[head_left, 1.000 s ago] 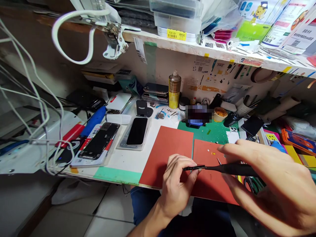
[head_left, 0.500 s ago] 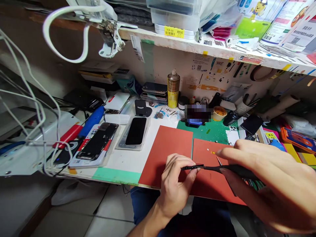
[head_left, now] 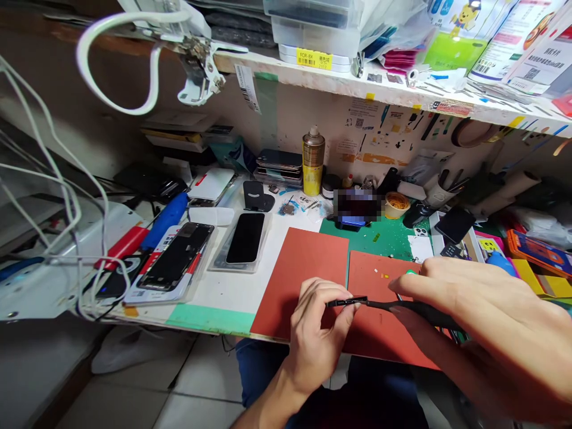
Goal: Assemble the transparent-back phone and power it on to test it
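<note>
My left hand (head_left: 316,330) is closed over the red mat, pinching a small flat black part (head_left: 346,302) between thumb and fingertips. The part is thin, seen edge-on, with tiny light marks along its side; its exact kind is unclear. From the right, my right hand (head_left: 487,322) grips a slim black tool (head_left: 424,310) that tapers like tweezers. The tool's narrow tip touches or nearly touches the part's right end. A thin metal point shows behind the right fingers, partly hidden. Tiny white and yellow scraps lie on the right red mat (head_left: 370,275).
A left red mat (head_left: 308,250) adjoins it. Left on the bench are a phone (head_left: 245,238) on a clear case and a dark phone screen (head_left: 181,256). A spray can (head_left: 313,164) stands at the back beneath the shelf (head_left: 330,77). White cables (head_left: 74,196) hang at left.
My right hand has shifted slightly, its index finger a little lower, and a bit of green now shows beside it. The left hand keeps its pinch almost unmoved.
</note>
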The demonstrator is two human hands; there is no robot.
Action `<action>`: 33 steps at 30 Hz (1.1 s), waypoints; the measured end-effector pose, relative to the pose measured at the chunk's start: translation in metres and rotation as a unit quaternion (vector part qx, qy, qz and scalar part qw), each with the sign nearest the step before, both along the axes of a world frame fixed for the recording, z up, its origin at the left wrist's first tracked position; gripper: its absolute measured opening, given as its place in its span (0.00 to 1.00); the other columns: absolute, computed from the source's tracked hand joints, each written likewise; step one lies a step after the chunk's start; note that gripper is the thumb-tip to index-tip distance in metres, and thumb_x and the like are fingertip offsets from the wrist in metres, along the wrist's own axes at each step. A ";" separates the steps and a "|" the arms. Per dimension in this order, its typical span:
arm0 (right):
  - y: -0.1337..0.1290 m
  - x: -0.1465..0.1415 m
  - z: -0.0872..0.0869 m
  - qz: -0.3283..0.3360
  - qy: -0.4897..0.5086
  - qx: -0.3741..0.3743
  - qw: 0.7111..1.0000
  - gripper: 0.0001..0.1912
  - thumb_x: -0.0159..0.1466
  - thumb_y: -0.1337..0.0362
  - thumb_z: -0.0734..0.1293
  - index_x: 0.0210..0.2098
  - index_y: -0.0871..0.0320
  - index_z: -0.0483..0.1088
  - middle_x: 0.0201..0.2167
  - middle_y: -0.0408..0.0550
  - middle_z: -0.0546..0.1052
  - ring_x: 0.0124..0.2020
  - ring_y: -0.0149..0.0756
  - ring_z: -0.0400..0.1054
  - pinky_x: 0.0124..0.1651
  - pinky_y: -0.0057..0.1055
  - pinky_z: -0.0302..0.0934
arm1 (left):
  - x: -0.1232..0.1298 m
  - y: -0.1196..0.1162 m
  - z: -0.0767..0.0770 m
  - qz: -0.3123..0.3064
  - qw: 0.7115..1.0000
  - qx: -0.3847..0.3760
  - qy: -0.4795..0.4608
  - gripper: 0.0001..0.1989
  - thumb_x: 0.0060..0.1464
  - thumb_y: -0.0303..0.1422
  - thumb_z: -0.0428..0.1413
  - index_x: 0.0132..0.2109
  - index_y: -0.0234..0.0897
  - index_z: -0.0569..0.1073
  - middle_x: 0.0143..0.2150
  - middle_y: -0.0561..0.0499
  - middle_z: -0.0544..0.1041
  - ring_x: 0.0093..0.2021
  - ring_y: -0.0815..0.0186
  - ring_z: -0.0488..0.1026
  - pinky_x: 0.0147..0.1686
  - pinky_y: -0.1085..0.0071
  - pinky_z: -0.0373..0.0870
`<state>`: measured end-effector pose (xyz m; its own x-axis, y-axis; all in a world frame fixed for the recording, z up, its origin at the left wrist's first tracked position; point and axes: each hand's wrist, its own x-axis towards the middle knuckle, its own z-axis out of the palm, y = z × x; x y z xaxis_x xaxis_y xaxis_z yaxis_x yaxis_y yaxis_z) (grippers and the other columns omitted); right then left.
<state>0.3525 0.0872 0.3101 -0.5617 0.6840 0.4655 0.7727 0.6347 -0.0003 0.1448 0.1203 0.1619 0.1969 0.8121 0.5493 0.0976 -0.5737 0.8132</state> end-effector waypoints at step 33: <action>0.003 -0.005 0.002 -0.009 0.003 -0.003 1.000 0.07 0.76 0.64 0.61 0.45 0.53 0.72 0.34 0.45 0.82 0.31 0.37 0.75 0.35 0.33 0.65 | 0.001 0.000 -0.001 0.005 1.000 -0.001 0.002 0.10 0.62 0.23 0.62 0.46 0.42 0.74 0.40 0.51 0.80 0.44 0.62 0.76 0.49 0.62 0.74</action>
<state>0.3473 0.0901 0.3125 -0.5465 0.6961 0.4656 0.7836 0.6212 -0.0090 0.1462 0.1201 0.1609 0.1912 0.8146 0.5475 0.1060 -0.5717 0.8136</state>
